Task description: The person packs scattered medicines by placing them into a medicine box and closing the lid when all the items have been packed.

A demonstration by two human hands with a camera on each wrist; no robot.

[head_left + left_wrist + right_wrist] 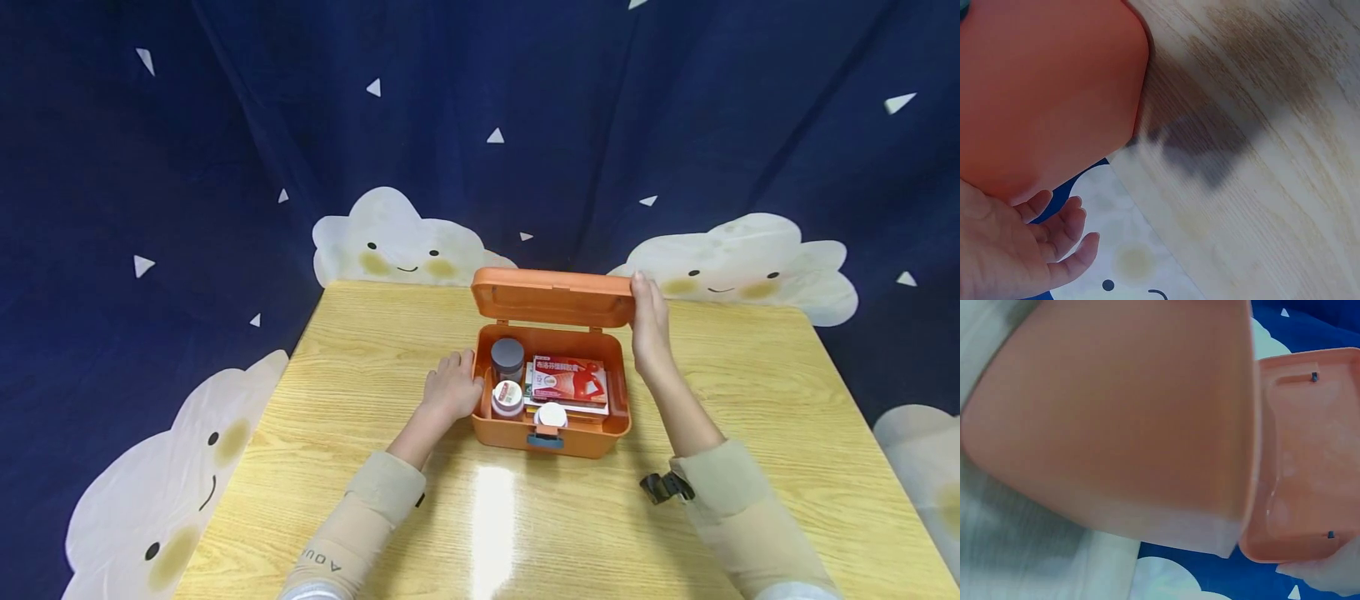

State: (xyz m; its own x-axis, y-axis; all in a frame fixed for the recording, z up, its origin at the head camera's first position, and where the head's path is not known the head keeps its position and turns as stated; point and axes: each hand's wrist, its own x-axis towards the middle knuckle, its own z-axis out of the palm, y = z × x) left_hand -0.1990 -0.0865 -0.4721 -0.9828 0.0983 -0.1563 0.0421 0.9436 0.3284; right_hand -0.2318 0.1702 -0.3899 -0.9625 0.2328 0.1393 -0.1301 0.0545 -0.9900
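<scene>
An orange lidded box (500,432) stands on the table, its hinged lid (551,302) raised. Inside are a dark-capped jar (507,355), a white-capped bottle (507,399), another white cap (551,415) and a red medicine carton (558,380) lying on other flat packs. My left hand (453,387) rests against the box's left side near the rim; in the left wrist view its fingers (1063,228) are loosely bent beside the wall. My right hand (650,329) holds the lid by its right edge, seen also in the right wrist view, where most of the hand lies out of frame.
A blue-grey latch (545,442) sits on the box's front. The wooden table (360,367) extends around the box. Behind it hangs a dark blue curtain (450,100) with white triangles and smiling clouds. A black wrist device (663,488) shows at the right sleeve.
</scene>
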